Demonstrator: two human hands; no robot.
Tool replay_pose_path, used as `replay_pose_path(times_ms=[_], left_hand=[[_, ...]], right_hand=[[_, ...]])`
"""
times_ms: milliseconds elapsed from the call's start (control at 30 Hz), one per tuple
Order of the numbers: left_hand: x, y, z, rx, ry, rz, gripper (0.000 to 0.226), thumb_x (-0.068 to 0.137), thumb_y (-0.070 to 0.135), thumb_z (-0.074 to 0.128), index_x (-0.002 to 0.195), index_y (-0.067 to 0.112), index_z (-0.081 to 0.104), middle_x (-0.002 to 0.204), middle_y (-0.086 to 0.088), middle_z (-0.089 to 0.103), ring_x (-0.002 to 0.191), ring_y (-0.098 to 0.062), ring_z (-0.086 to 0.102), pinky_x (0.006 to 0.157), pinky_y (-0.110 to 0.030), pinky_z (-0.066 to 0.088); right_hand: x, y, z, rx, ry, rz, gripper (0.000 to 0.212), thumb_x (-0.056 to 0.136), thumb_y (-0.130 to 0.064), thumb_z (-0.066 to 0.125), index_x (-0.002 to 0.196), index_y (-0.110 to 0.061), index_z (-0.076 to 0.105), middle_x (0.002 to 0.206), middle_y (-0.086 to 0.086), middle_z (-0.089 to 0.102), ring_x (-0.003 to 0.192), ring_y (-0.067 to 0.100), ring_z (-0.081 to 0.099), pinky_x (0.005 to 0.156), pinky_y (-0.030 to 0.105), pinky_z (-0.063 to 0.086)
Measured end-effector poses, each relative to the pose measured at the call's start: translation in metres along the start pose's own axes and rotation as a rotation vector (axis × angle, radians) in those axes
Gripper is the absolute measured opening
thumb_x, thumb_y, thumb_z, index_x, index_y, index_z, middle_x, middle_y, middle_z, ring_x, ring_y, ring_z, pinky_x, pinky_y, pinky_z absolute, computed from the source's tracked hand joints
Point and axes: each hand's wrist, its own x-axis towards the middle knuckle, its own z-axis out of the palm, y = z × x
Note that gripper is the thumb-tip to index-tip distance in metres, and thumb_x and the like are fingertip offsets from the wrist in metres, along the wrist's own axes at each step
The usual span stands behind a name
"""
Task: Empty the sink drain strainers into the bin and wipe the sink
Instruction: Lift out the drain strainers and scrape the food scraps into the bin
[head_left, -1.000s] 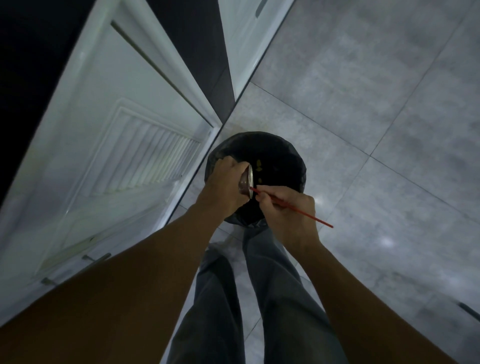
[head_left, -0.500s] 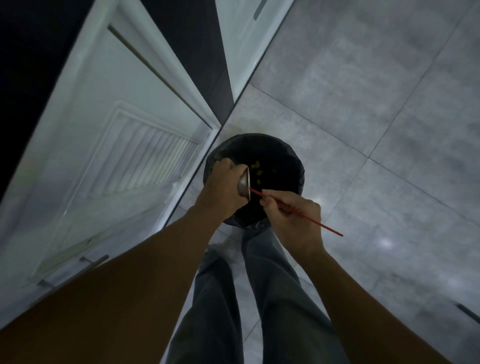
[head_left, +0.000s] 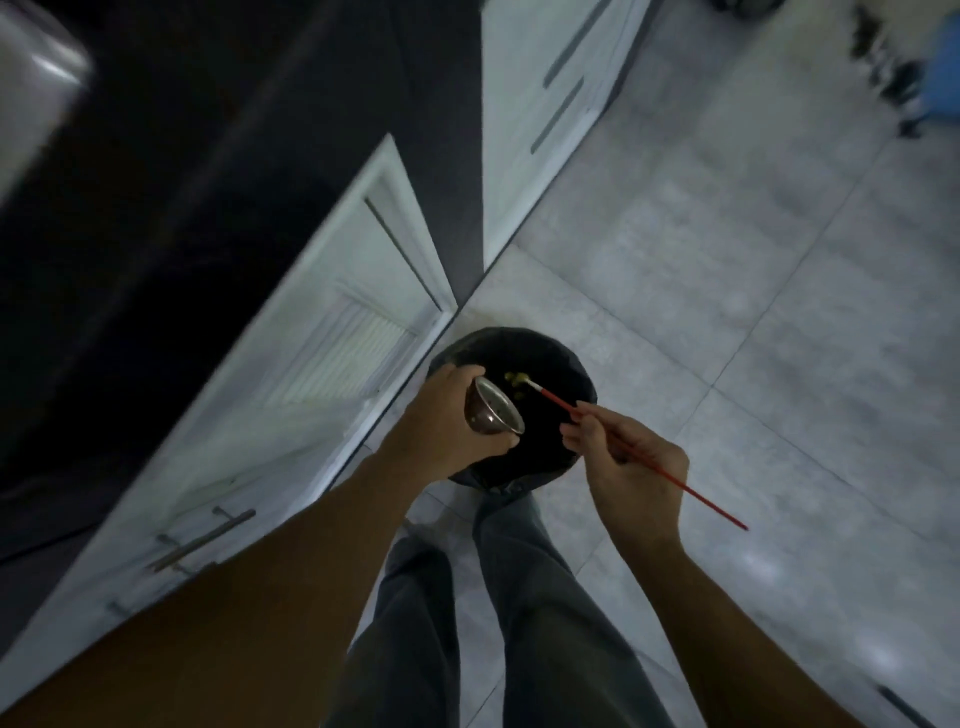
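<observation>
A round bin lined with a black bag (head_left: 566, 358) stands on the floor below me, with yellowish scraps (head_left: 517, 379) lying inside. My left hand (head_left: 441, 426) grips a metal sink strainer (head_left: 493, 410) over the bin's left side, tilted so its open mouth faces right. My right hand (head_left: 628, 467) pinches a thin red stick (head_left: 639, 454) whose pale tip hangs above the scraps, apart from the strainer.
An open white cabinet door (head_left: 291, 395) with a vent and bar handle stands left of the bin. More white drawers (head_left: 545, 104) lie beyond. Grey floor tiles (head_left: 753, 291) spread to the right. My trouser legs (head_left: 519, 623) are below the bin.
The stick's tip has come out of the strainer and now points over the scraps. My right hand has drawn away to the right. The view has tilted up, showing more cabinets.
</observation>
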Motion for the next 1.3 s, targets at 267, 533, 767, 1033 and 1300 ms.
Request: replay_pose_path(times_ms=[267,533,767,1033,1300], left_hand=[[-0.101,0.079,-0.083,-0.113,0.207,0.126,0.082,0.061,0.048,0.088,0.132,0.031,0.051,0.127,0.012,0.056,0.118,-0.010,0.056,0.100,-0.037,0.054],[-0.210,0.109,-0.192,-0.318,0.656,0.126,0.082,0.054,0.045,0.089,0.129,0.033,0.057,0.116,0.011,0.067,0.105,-0.005,0.067,0.092,-0.032,0.058],[-0.291,0.056,-0.270,-0.466,0.862,0.017,0.070,0.063,0.021,0.094,0.125,0.024,0.061,0.106,0.014,0.069,0.093,0.012,0.066,0.081,-0.005,0.049],[-0.321,-0.062,-0.317,-0.427,1.087,-0.308,0.078,0.055,0.025,0.094,0.125,0.027,0.058,0.118,0.006,0.067,0.108,-0.010,0.063,0.094,-0.030,0.052],[-0.283,-0.148,-0.326,-0.493,0.904,-0.438,0.079,0.061,0.017,0.094,0.130,0.018,0.055,0.130,-0.005,0.060,0.119,-0.024,0.059,0.098,-0.031,0.048]], right_hand=[[-0.025,-0.143,-0.031,0.020,-0.070,-0.331,0.019,0.094,-0.019,0.062,0.106,-0.018,0.076,0.097,-0.002,0.078,0.090,0.016,0.076,0.082,0.045,0.063],[-0.055,-0.279,-0.005,-0.045,-0.168,-0.799,0.021,0.098,-0.017,0.063,0.116,-0.020,0.075,0.110,-0.013,0.074,0.100,0.004,0.072,0.085,0.031,0.061],[-0.066,-0.341,0.098,0.011,-0.376,-1.018,0.023,0.099,-0.011,0.062,0.118,-0.007,0.074,0.114,-0.001,0.075,0.105,0.003,0.070,0.094,0.021,0.053],[-0.102,-0.355,0.228,-0.046,-0.720,-1.165,0.026,0.096,0.000,0.064,0.118,-0.012,0.071,0.108,-0.014,0.070,0.092,-0.005,0.069,0.084,0.014,0.056],[-0.110,-0.321,0.284,-0.263,-0.787,-1.045,0.027,0.092,0.013,0.059,0.111,0.001,0.073,0.098,0.017,0.073,0.080,0.026,0.070,0.078,0.011,0.049]])
